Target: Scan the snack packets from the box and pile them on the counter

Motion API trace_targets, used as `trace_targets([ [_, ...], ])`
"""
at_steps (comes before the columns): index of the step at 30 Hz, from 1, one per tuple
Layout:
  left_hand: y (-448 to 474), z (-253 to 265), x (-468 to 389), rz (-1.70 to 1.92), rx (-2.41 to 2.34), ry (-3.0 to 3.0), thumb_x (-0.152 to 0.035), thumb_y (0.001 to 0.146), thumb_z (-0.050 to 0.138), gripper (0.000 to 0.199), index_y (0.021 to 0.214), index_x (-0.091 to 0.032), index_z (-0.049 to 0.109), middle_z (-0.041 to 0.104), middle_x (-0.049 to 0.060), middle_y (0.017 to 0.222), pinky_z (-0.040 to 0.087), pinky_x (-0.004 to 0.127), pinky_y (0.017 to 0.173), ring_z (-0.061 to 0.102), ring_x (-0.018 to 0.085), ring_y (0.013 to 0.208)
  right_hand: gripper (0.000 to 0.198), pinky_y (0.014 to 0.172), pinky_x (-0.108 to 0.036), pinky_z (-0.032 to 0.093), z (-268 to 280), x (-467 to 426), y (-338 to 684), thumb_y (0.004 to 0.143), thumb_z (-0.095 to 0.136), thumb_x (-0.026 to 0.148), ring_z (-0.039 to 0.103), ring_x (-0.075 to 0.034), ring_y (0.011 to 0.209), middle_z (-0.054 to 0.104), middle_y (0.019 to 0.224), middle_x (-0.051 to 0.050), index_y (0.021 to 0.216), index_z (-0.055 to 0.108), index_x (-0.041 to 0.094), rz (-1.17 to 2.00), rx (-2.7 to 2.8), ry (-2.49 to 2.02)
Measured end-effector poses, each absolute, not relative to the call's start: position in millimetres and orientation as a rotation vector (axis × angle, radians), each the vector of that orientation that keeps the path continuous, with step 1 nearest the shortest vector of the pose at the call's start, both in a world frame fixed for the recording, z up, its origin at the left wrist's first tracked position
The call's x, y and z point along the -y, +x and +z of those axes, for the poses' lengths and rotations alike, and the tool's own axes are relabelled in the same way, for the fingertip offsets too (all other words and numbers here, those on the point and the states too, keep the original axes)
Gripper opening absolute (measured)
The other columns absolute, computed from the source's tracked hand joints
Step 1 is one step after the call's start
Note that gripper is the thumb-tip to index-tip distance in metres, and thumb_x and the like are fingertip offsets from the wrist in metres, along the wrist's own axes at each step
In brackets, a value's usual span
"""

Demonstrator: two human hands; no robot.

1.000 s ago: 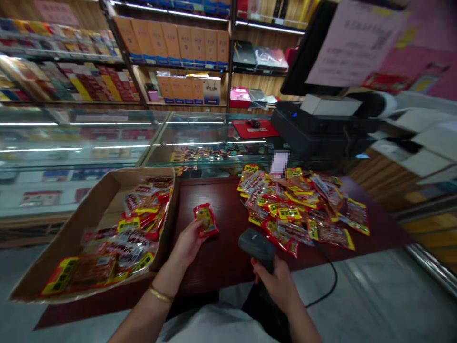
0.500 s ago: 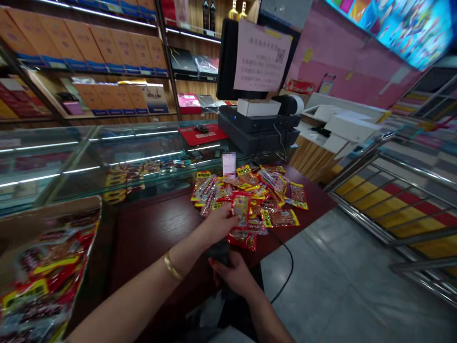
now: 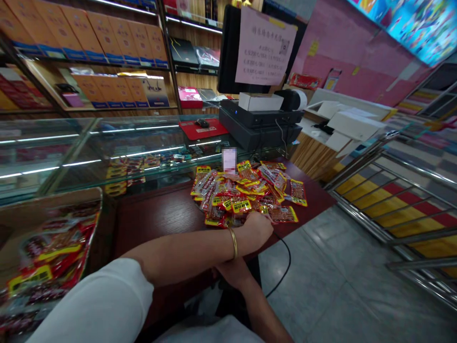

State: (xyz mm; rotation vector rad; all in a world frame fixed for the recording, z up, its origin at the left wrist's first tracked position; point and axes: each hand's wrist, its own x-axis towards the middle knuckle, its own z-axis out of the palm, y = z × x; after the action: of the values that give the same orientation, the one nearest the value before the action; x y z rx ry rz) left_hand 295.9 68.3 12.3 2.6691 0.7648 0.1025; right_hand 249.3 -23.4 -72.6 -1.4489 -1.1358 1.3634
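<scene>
My left hand (image 3: 255,232), with a gold bangle at the wrist, reaches over the front of a pile of snack packets (image 3: 246,188) in clear, red and yellow wrapping. Its fingers curl down against the nearest packets, and whatever they grip is hidden. My right hand (image 3: 233,272) is below, crossed by my left forearm. Only its back and part of the thumb side show. The dark handheld scanner it held a moment ago is now covered. A black cable (image 3: 290,259) hangs from the table edge toward my lap.
An open cardboard box (image 3: 96,209) with more packets stands at the left on the dark red table (image 3: 153,214). Behind are a glass display counter (image 3: 150,143), a small pixelated card (image 3: 229,160) and a monitor (image 3: 228,57). Metal railings (image 3: 410,171) stand at the right.
My left hand has moved right and down from above the right hand to the pile's front edge. The packet it held up is no longer seen in it. My right hand stays low.
</scene>
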Motion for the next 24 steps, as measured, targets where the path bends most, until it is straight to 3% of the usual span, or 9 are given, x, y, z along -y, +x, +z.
trace_targets([
  [4,256,25,-67,0.269,-0.75,2.631,-0.01,0.069,0.081,0.007,0.071,-0.01,0.074,0.071,0.026,0.077,0.05,0.05,0.072,0.069,0.043,0.077,0.041,0.059,-0.027,0.052,-67,26,251,0.091,0.07,0.045,0.061,-0.013,0.055,0.061,0.055,0.005,0.059,0.058,0.02,1.308,1.192,-1.477],
  [6,214,45,-60,0.36,-0.704,2.618,-0.025,0.071,0.085,0.024,0.087,-0.01,0.076,0.073,0.025,0.086,0.05,0.049,0.074,0.069,0.043,0.083,0.044,0.06,-0.03,0.052,-63,31,251,0.089,0.068,0.05,0.063,-0.017,0.059,0.066,0.057,0.0,0.056,0.058,0.023,1.293,1.207,-1.472],
  [8,162,70,-53,0.44,-0.715,2.574,-0.038,0.079,0.08,0.034,0.102,-0.015,0.076,0.075,0.022,0.095,0.051,0.046,0.079,0.07,0.039,0.09,0.046,0.062,-0.031,0.052,-61,35,253,0.085,0.068,0.057,0.064,-0.02,0.06,0.067,0.058,-0.002,0.055,0.058,0.023,1.305,1.228,-1.451],
  [11,72,108,-53,0.599,-0.942,2.453,-0.043,0.089,0.068,0.033,0.115,-0.025,0.074,0.077,0.011,0.107,0.049,0.038,0.09,0.07,0.03,0.099,0.045,0.057,-0.031,0.048,-65,35,256,0.085,0.066,0.061,0.06,-0.019,0.053,0.065,0.055,-0.001,0.066,0.066,0.021,1.34,1.247,-1.445],
  [14,-31,128,-69,0.63,-1.448,2.278,-0.04,0.086,0.07,0.029,0.111,-0.026,0.076,0.077,0.008,0.109,0.046,0.036,0.096,0.069,0.03,0.102,0.049,0.057,-0.031,0.05,-73,33,257,0.084,0.066,0.066,0.063,-0.02,0.053,0.067,0.058,-0.001,0.083,0.073,0.017,1.351,1.272,-1.463],
  [18,-155,109,-100,0.248,-2.14,1.96,-0.042,0.081,0.074,0.025,0.096,-0.022,0.076,0.078,0.012,0.097,0.045,0.036,0.093,0.068,0.034,0.103,0.055,0.058,-0.033,0.054,-81,33,256,0.081,0.068,0.07,0.064,-0.021,0.052,0.067,0.058,-0.002,0.09,0.074,0.015,1.354,1.233,-1.487],
  [21,-205,74,-113,0.063,-2.317,1.864,-0.048,0.081,0.073,0.03,0.085,-0.018,0.072,0.076,0.017,0.087,0.046,0.036,0.086,0.069,0.037,0.099,0.058,0.055,-0.034,0.054,-85,32,255,0.078,0.071,0.072,0.063,-0.021,0.049,0.067,0.057,-0.002,0.09,0.073,0.015,1.362,1.184,-1.498],
  [24,-215,45,-114,0.272,-2.3,1.725,-0.049,0.068,0.084,0.037,0.076,-0.018,0.065,0.075,0.018,0.084,0.045,0.034,0.084,0.069,0.038,0.1,0.061,0.055,-0.034,0.055,-88,31,254,0.076,0.071,0.074,0.063,-0.021,0.048,0.066,0.056,-0.001,0.089,0.073,0.015,1.364,1.172,-1.495],
])
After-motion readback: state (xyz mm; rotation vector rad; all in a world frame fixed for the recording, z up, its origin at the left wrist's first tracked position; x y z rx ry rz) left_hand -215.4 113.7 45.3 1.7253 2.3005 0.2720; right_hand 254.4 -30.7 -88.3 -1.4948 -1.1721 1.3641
